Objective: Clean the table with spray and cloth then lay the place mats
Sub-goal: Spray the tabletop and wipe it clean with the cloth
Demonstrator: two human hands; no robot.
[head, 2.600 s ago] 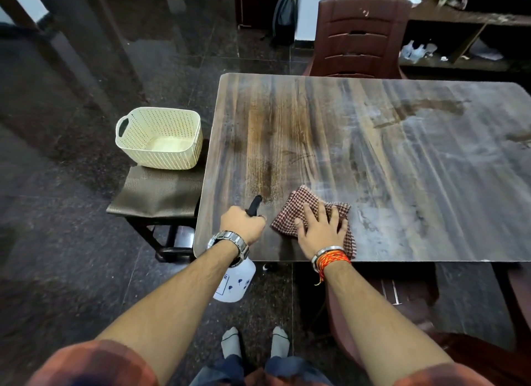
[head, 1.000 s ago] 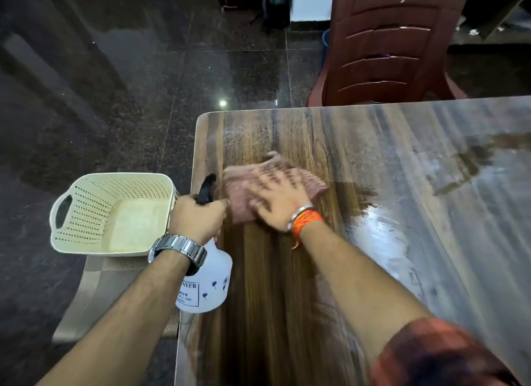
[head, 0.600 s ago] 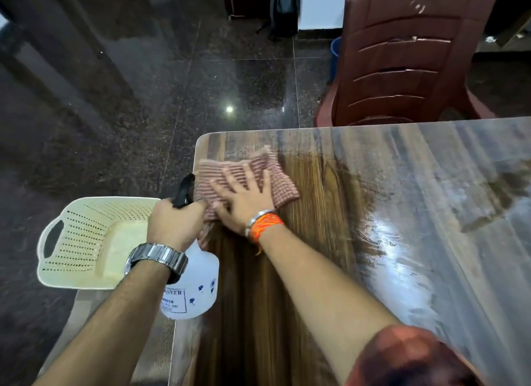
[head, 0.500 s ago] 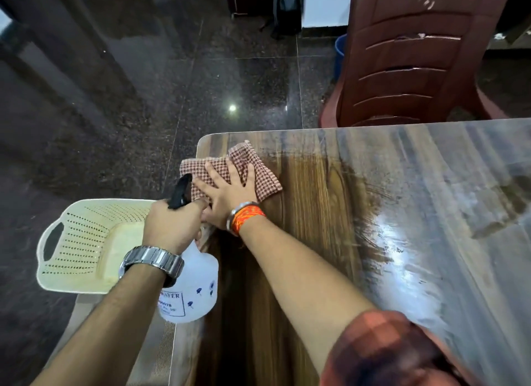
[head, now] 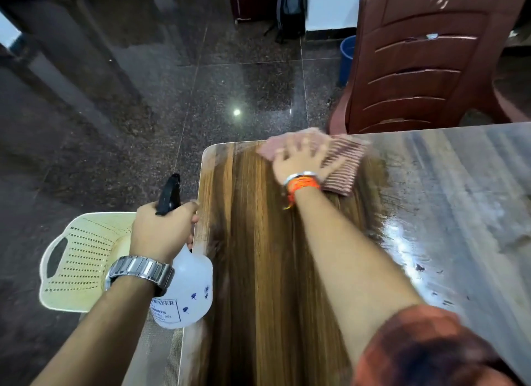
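My right hand [head: 296,161] presses flat on a red-and-white checked cloth [head: 342,164] near the far edge of the wooden table [head: 258,256]; both are motion-blurred. The strip of table under my right arm looks dark and wet, while the part to the right is pale and streaked. My left hand [head: 161,230] grips a white spray bottle [head: 186,293] with a black nozzle, held just off the table's left edge. Woven place mats [head: 161,354] lie below the bottle on a stool, mostly hidden by my arm.
A cream perforated basket [head: 77,259] sits on the mats to the left of the table. A maroon plastic chair [head: 425,61] stands at the far side, with a blue bucket [head: 347,58] beside it. Dark polished floor surrounds the table.
My right hand has swept the cloth from the table's far-left corner to the right along the far edge. The left hand still holds the bottle beside the table.
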